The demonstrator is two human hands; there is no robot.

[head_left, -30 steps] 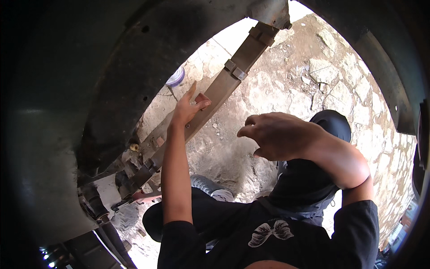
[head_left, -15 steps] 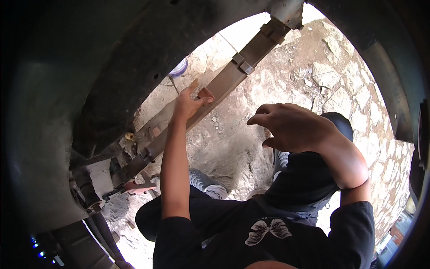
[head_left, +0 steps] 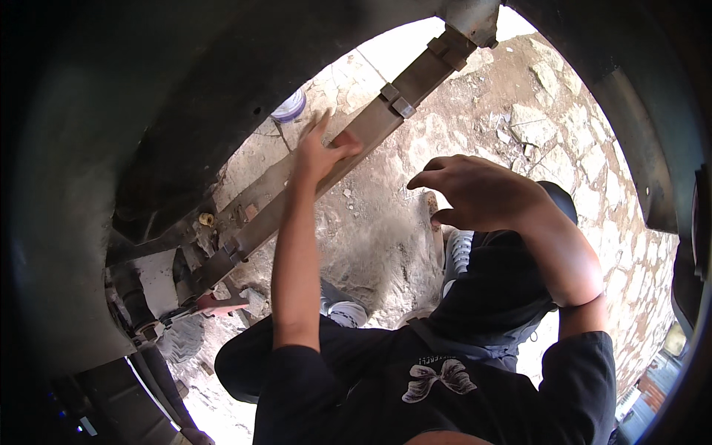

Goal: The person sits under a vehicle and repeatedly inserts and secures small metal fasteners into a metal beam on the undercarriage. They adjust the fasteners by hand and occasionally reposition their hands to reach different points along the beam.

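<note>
My left hand [head_left: 315, 152] is raised over the leaf spring [head_left: 374, 130], a long brown steel bar slanting across the view. Its upper fingers stretch up, slightly smeared by motion. Between thumb and fingers sits a small reddish-brown piece [head_left: 345, 140] whose kind I cannot make out. To the right, my right hand [head_left: 486, 194] hovers over the ground with curled, parted fingers. Nothing shows in it, and it touches nothing visible. A metal clamp [head_left: 398, 101] wraps the spring above my left hand, and a second clamp [head_left: 447, 54] sits higher up.
A dark wheel arch [head_left: 185, 111] curves overhead. At the lower left are axle parts [head_left: 137, 304] and a pinkish-red thing [head_left: 221, 304] of unclear kind. A white-and-purple container [head_left: 289, 107] stands beyond the spring. Stony ground [head_left: 371, 245] lies below, around my shoes [head_left: 458, 256].
My left hand has moved a little up along the spring, and the reddish-brown piece moved with it. My right hand has risen slightly. The whole view has shifted a little.
</note>
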